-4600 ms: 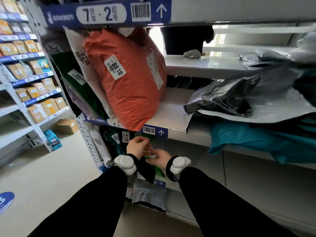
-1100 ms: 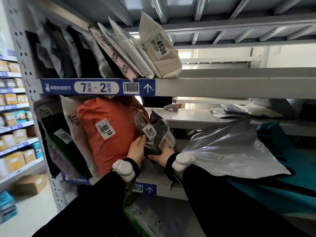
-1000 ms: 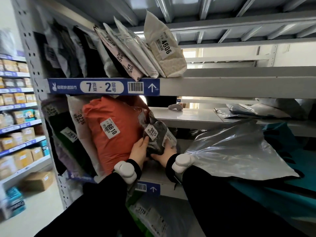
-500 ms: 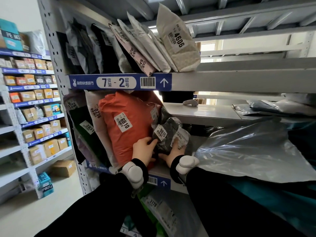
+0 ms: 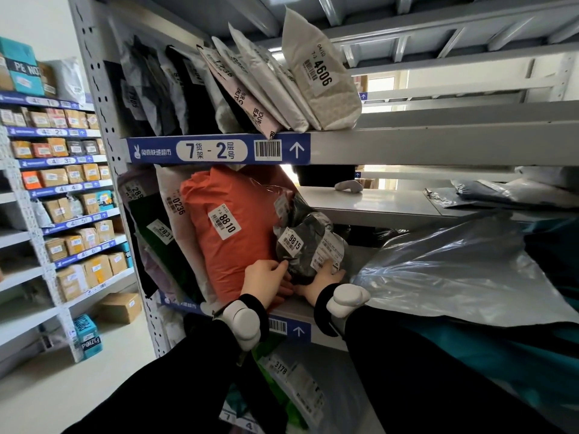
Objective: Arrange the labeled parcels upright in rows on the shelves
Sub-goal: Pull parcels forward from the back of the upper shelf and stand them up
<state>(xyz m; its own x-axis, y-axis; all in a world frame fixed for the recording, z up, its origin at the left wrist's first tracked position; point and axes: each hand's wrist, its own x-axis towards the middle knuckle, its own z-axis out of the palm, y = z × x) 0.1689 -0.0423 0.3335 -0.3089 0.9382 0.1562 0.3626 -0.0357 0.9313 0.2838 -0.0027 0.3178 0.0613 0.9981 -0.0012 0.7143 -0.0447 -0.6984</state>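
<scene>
A small black parcel labeled 9815 (image 5: pixel 308 242) stands upright on the middle shelf (image 5: pixel 369 203), leaning against the big orange parcel 8810 (image 5: pixel 232 227). My left hand (image 5: pixel 268 277) presses on its lower left edge. My right hand (image 5: pixel 322 278) holds its lower right side, over a white shipping label. Left of the orange parcel stand parcels 0236 (image 5: pixel 175 208) and 2831 (image 5: pixel 161 234). On the shelf above, a leaning row of parcels ends with the grey 4606 (image 5: pixel 322 79).
A large silver-grey bag (image 5: pixel 454 270) and teal bags (image 5: pixel 501 349) lie flat on the right. Parcel 3178 (image 5: pixel 288 371) sits on the shelf below. Another rack of small cardboard boxes (image 5: pixel 62 195) stands at left, with a box on the floor (image 5: pixel 120 306).
Both hands rose from the lower shelf and set the black parcel 9815 against the orange one. Over the last second they slid to its base while my view shifted right.
</scene>
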